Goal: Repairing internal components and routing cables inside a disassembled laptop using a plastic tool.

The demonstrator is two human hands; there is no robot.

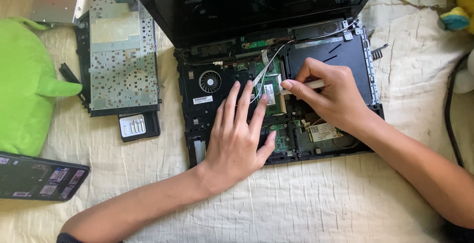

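1. Right hand [332, 92] is pinching a thin white prying tool [305, 85], fingers closed around it, tip touching the memory module [270, 96] at the middle of the opened laptop base [363, 65].
2. Left hand [240, 135] is lying flat and open, holding nothing, pressing the base's front-left part beside the fan [210, 81].
3. The module is looking light, stiff and fragile; best gripped by its edges.
4. The base is holding circuit boards and white cables; removed keyboard [121, 45] is lying left on the bedsheet [306, 203].
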